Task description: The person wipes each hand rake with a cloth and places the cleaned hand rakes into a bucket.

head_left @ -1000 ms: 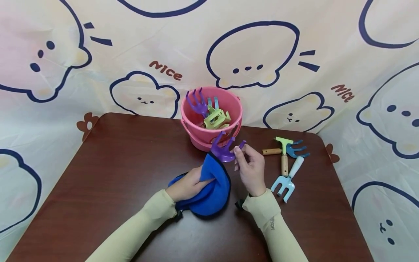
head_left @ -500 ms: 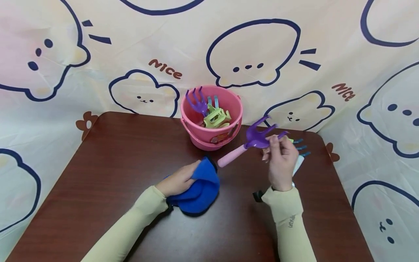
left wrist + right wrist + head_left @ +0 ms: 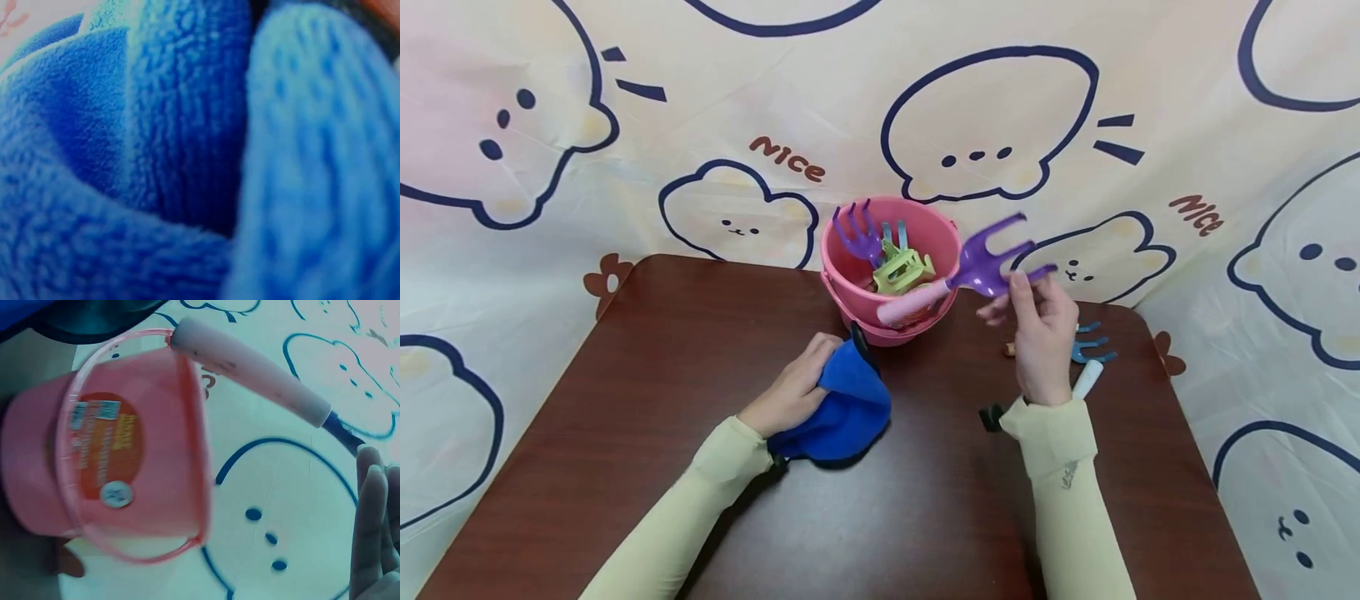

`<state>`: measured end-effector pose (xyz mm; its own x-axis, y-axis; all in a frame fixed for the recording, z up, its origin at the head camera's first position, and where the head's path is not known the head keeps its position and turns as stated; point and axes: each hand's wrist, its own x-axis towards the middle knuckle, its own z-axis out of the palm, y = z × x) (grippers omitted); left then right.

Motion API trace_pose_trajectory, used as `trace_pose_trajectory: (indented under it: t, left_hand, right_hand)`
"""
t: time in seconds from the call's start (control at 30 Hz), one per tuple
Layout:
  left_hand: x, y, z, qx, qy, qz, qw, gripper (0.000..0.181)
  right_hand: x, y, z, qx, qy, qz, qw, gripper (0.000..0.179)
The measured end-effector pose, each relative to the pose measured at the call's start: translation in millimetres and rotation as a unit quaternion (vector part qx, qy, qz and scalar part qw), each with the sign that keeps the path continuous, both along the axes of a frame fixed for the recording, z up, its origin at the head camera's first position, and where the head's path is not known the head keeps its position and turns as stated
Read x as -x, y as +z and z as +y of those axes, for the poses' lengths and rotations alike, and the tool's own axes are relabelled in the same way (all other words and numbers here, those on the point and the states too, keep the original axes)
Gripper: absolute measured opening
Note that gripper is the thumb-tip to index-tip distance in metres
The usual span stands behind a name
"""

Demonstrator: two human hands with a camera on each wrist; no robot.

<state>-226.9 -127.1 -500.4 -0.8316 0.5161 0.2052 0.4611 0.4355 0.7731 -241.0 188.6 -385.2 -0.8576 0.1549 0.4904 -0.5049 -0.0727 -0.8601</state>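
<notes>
My left hand (image 3: 792, 390) grips a folded blue cloth (image 3: 856, 408) with dark edging, left of centre over the table. Its fuzzy folds (image 3: 187, 112) fill the left wrist view. With thumb and fingers my right hand (image 3: 1043, 337) pinches a purple hand fork (image 3: 983, 265) by an outer tine, in the air. The fork's pink handle (image 3: 916, 302) points left and overlaps the front of the pink bucket (image 3: 831, 279) in the head view. In the right wrist view that handle (image 3: 256, 372) shows beyond my fingertips (image 3: 372, 487), above the bucket's rim.
Inside the bucket lie another purple fork (image 3: 861, 242) and several green and light blue tools. Beyond my right hand, a blue fork (image 3: 1086, 350) and a white handle (image 3: 1087, 379) lie on the brown table (image 3: 647, 350), partly hidden. A printed curtain (image 3: 820, 83) hangs behind.
My right hand has drawn the fork out of the cloth, moving right and then up and away toward the bucket, baring its pink handle. The left hand has shifted left and forward with the cloth.
</notes>
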Motion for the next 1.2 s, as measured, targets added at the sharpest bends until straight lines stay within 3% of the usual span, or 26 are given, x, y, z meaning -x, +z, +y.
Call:
trace_pose_trajectory:
  t: [0.13,0.27,0.4,0.53,0.63,0.9,1.03,1.1,1.2]
  left_hand:
    - [0.8,-1.2,-0.6,0.005,-0.007,-0.008,0.9999,0.043]
    - [1.0,-2.0,0.5,0.01,-0.009,-0.013,0.9998,0.043]
    - [0.2,-2.9,1.5,0.012,-0.009,-0.016,0.9998,0.039]
    - [-0.8,-3.6,2.6,0.01,-0.022,-0.021,0.9995,0.034]
    - [-1.2,-3.4,3.5,0.007,-0.033,-0.031,0.999,0.032]
    - [-0.3,-5.4,4.2,0.003,-0.033,-0.049,0.9983,0.034]
    - [-0.5,-6.3,4.4,0.002,-0.037,-0.047,0.9982,0.034]
    - [-0.4,-6.4,4.4,0.0,-0.037,-0.045,0.9983,0.034]
    - [-0.4,-6.3,4.7,-0.001,-0.037,-0.043,0.9984,0.034]
  right_hand:
    - [24.2,18.0,-20.6,-0.027,0.014,0.01,0.9995,0.025]
    - [45.6,23.5,-41.3,-0.088,-0.01,-0.004,0.9961,0.027]
    - [59.2,14.9,-59.4,-0.149,0.013,-0.096,0.9841,0.033]
    - [64.3,4.0,-68.9,-0.178,0.086,-0.22,0.9554,0.033]
    - [65.4,0.4,-68.5,-0.175,0.105,-0.263,0.943,0.033]
    - [61.0,-1.6,-51.2,-0.163,0.094,-0.244,0.9515,0.041]
    - [54.2,-0.3,-36.6,-0.186,0.076,-0.218,0.9552,0.04]
    - [49.8,2.1,-25.2,-0.213,0.054,-0.206,0.9534,0.038]
    - [45.1,2.6,0.2,-0.274,0.011,-0.196,0.9417,0.038]
